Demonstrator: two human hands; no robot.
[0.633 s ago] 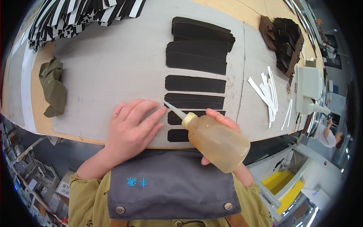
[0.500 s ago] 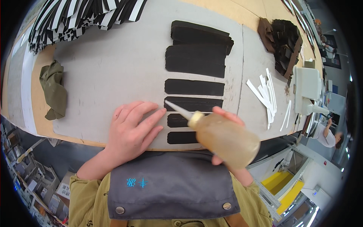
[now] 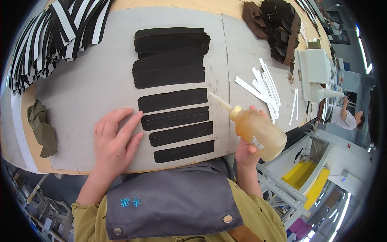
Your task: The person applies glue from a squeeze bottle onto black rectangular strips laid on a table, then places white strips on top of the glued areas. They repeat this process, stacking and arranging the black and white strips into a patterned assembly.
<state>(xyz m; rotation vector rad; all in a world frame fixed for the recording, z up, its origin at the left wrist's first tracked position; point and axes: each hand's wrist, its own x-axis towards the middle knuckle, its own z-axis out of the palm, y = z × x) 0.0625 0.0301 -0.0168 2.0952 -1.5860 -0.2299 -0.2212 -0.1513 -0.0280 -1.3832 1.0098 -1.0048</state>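
My right hand (image 3: 245, 153) is wrapped round a translucent squeeze bottle (image 3: 263, 136) of yellowish liquid. Its long thin nozzle slants up and left, the tip close to the right end of a flat black strip (image 3: 172, 100). My left hand (image 3: 114, 139) lies on the grey table top with fingers apart. Its index fingertip touches or nearly touches the left end of the strip below (image 3: 175, 118), which has lines along its length. Nearer me lie two more black strips (image 3: 181, 133). Beyond them are overlapping piles of black pieces (image 3: 171, 72).
A bundle of black and white strips (image 3: 60, 36) fills the far left, with olive cloth (image 3: 42, 129) nearer. White strips (image 3: 264, 86), dark brown pieces (image 3: 278, 32) and a white device (image 3: 314, 66) occupy the right. A person (image 3: 346, 117) stands beyond the table's right end.
The bottle has moved right; its nozzle tip went from a strip's left end to beside a strip's right end. The view has shifted, and my left hand stays by the strips' left ends.
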